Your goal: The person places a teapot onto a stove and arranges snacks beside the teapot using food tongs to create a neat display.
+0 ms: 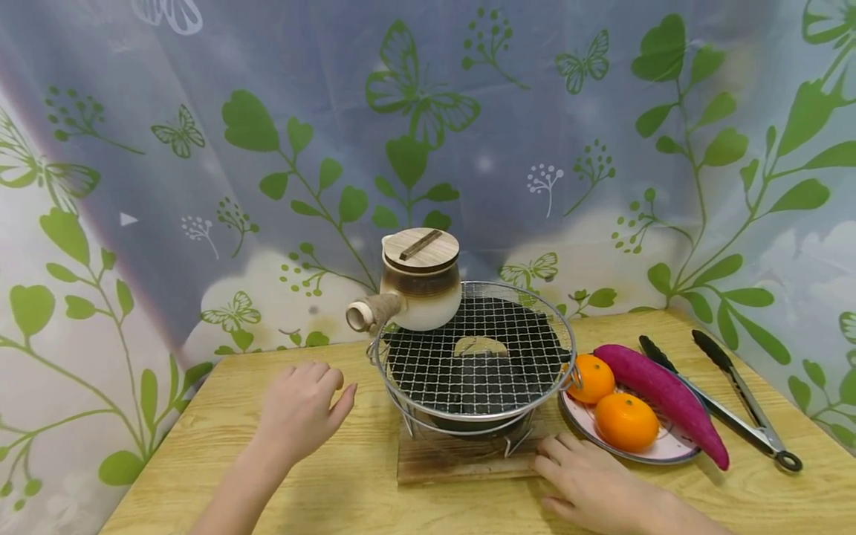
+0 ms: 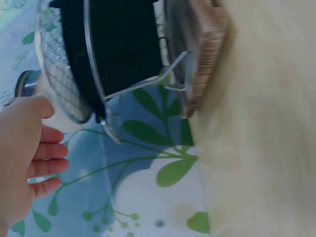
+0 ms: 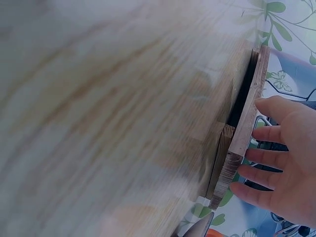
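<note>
A cream and brown teapot (image 1: 423, 297) with a wooden lid and a twine-wrapped side handle (image 1: 374, 310) sits on the left back of a round wire grill mesh (image 1: 481, 386). Beneath the mesh is a dark round stove on a wire stand, set on a wooden board (image 1: 461, 464). My left hand (image 1: 304, 409) hovers left of the stove, fingers loosely bent and holding nothing. Beside the board's right front corner is my right hand (image 1: 595, 479), its fingers (image 3: 264, 157) relaxed and close to the board's edge; whether they touch it I cannot tell.
Right of the stove, a plate (image 1: 678, 449) bears two oranges (image 1: 626, 422) and a long purple sweet potato (image 1: 662, 394). Black-tipped metal tongs (image 1: 742, 423) lie spread beyond it. A patterned cloth (image 1: 321, 148) hangs behind the wooden table (image 1: 348, 475).
</note>
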Demonstrator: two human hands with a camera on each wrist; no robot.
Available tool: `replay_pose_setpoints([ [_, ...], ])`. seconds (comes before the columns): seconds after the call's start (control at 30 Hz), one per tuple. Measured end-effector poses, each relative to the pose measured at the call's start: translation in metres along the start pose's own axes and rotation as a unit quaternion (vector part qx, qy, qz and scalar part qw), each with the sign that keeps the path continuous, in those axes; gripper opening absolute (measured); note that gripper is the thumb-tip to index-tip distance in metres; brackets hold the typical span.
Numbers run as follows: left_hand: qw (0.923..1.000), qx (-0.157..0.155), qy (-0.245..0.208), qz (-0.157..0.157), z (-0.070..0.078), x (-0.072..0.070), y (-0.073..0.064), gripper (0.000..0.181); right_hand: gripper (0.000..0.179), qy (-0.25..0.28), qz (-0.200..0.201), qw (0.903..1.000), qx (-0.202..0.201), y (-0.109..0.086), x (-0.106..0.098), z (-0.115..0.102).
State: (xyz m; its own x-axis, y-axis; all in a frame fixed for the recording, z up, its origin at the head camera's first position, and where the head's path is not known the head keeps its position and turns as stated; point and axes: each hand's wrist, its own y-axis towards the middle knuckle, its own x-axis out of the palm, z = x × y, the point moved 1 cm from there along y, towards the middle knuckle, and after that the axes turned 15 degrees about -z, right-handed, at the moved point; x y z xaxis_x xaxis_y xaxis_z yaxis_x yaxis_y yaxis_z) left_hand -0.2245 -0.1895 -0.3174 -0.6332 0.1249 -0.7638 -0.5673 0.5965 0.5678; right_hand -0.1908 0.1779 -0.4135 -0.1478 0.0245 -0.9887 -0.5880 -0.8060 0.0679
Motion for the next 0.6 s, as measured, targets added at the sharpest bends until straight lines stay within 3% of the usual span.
replay_pose_setpoints([
  [0.2, 0.9938, 0.064, -0.024, -0.087, 0.01, 0.016, -0.016, 0.018, 0.035, 0.016, -0.014, 0.9997, 0.009, -0.003, -0.001, 0.001],
  [0.3, 0.9882, 0.094, -0.032, -0.117, 0.017, 0.024, -0.021, 0.019, 0.036, 0.023, -0.018, 0.9995, 0.008, -0.004, -0.001, 0.002],
  [0.6, 0.9658, 0.106, -0.058, -0.23, 0.039, 0.042, -0.033, 0.022, 0.036, 0.033, -0.037, 0.9988, 0.007, -0.006, -0.004, 0.003],
])
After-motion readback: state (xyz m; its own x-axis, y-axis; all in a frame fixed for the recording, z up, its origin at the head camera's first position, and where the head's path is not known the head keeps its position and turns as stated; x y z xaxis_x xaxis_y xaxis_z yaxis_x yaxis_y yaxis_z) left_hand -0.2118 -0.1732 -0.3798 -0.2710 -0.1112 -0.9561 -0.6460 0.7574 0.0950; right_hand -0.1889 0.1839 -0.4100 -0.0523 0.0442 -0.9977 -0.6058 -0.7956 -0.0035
